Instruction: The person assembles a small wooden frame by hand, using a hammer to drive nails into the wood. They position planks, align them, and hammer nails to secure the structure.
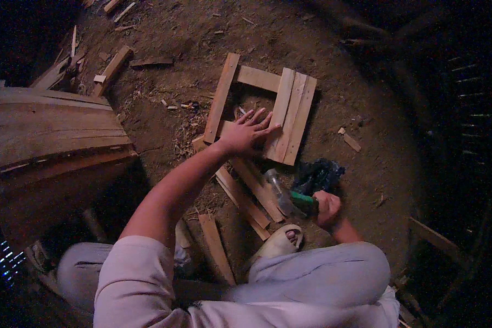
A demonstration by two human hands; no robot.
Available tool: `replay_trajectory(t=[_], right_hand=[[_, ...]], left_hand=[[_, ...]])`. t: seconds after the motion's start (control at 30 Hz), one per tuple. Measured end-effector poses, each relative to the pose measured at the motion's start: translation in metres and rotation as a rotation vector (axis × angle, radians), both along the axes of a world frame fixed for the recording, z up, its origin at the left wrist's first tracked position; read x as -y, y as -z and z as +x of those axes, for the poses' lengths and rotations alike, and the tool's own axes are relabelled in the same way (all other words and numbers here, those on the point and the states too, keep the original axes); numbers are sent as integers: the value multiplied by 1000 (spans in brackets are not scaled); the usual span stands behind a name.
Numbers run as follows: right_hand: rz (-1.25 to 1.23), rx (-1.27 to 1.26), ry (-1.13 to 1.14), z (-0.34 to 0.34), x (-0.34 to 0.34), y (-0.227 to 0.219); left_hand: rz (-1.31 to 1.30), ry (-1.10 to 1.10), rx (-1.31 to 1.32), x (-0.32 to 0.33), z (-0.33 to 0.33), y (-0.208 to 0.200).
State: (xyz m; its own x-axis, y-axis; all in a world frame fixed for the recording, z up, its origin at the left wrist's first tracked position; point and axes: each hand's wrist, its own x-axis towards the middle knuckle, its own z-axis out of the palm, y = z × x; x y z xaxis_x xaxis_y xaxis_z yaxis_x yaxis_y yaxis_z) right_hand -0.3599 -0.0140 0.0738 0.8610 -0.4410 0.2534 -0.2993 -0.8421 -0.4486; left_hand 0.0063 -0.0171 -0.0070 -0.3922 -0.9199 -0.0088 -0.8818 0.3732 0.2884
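A small wooden frame [221, 98] lies on the dirt floor, with slats [294, 117] side by side across its right part and a gap in its middle. My left hand [247, 134] rests with spread fingers on its near rail, fingertips reaching toward the slats. In my right hand [327, 209], fingers wrapped round the grip, is a hammer [302, 199] with a green and dark handle. Its greyish head is smeared by motion, low over the floor near the frame. A dark crumpled plastic bag [320, 175] lies just beyond the right hand.
Loose wooden strips [240, 199] lie between the frame and my feet, with another board [216, 246] nearer me. A large plank-topped bench [60, 128] stands at the left. Wood chips and offcuts [351, 141] are scattered about. My sandalled foot [281, 240] is close to the hammer.
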Motion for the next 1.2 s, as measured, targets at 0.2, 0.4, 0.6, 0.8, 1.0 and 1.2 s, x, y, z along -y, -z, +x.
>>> replay_trajectory(t=[0.2,0.4,0.6,0.8,1.0,1.2], right_hand=[[34,-243,145,4,6,4],[119,-92,114,-1,-4,-7],[244,-198,309,-13,-14,21],[317,-173,529,-4,-14,3],[370,-153,650,0,-4,0],[323,-109,490,9,0,-7]], left_hand=[[-46,-8,42,7,2,0],[-25,12,-93,4,1,-6],[-31,-2,33,6,-2,-1],[-85,-16,87,3,-8,-5],[78,27,29,5,-7,-17],[45,17,-119,4,-3,-25]])
